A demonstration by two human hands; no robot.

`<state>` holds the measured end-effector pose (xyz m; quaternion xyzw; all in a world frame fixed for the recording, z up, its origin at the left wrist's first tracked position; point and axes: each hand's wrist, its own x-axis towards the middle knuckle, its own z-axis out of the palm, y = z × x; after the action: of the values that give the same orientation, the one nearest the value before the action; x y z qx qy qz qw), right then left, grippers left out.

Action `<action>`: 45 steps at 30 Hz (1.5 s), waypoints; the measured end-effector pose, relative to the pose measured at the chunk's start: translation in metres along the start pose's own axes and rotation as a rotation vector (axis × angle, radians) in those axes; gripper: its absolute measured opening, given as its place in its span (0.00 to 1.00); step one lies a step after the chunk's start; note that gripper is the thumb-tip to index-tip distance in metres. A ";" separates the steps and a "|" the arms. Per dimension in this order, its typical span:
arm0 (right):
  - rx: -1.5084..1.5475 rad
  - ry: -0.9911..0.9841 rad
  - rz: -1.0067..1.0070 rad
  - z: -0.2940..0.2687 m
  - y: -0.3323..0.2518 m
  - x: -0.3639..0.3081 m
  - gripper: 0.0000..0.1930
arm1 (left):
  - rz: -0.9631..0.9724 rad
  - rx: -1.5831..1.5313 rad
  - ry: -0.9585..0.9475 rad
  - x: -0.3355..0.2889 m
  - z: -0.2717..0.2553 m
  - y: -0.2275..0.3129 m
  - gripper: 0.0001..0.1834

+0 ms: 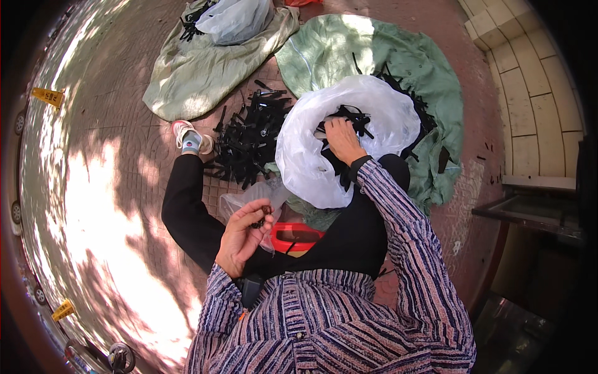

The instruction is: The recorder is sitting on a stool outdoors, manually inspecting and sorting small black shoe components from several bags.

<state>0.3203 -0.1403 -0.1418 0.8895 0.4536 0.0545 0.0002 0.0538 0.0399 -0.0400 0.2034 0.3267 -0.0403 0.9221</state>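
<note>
My left hand (244, 234) is closed, palm up, above my bent leg. Between its thumb and fingers are small dark brown pieces (264, 215), too small to name. My right hand (343, 139) reaches into a white plastic bag (302, 156) in front of me. Its fingers curl down among black strip-like pieces (359, 118) inside the bag. The fingertips are partly hidden, so what they grip is unclear. To the left of the bag, a heap of similar black pieces (249, 140) lies on the paving.
A red plastic container (299, 232) sits between my legs. Under and behind the bag spreads a green woven sack (430, 81). A paler sack (193, 81) at the far left bears another white bag (237, 22). Along the right runs a tiled wall (529, 106).
</note>
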 end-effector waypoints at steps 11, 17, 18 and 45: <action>1.037 0.301 0.497 -0.101 -0.034 -0.046 0.09 | 0.053 0.072 -0.172 -0.036 0.010 -0.012 0.12; 1.478 0.000 0.550 -0.153 -0.097 -0.110 0.15 | -0.008 0.030 -0.222 -0.043 0.007 -0.021 0.13; 1.503 -0.041 0.543 -0.156 -0.105 -0.118 0.16 | -0.013 0.035 -0.228 -0.044 0.011 -0.022 0.13; 1.646 -0.249 0.383 -0.165 -0.156 -0.136 0.11 | 0.207 0.567 -0.076 -0.054 0.011 -0.031 0.10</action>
<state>0.0988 -0.1660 0.0009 0.6672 0.1871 -0.3913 -0.6055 0.0112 0.0037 -0.0093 0.4833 0.2453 -0.0432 0.8393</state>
